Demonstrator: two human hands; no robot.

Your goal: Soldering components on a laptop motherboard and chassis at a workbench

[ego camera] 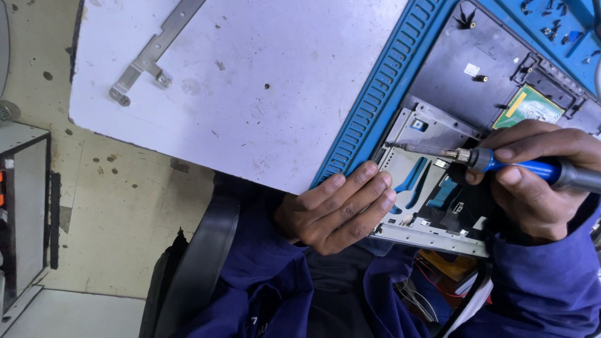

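My right hand (538, 178) grips a blue-handled soldering iron (501, 161); its thin metal tip points left and rests on the silver metal bracket (421, 134) of an opened laptop base (463, 81). My left hand (341, 209) lies with fingers closed against the near edge of that base, pressing on the metal frame beside a blue plastic part (413, 175). A small green circuit board (529, 106) sits in the dark casing just above my right hand.
The laptop base rests on a blue ribbed mat (375, 94) on a white, scuffed table (250, 81). A loose metal hinge bracket (147, 59) lies at the table's far left. Small screws lie on the mat top right. Red and white wires (432, 285) hang below the casing.
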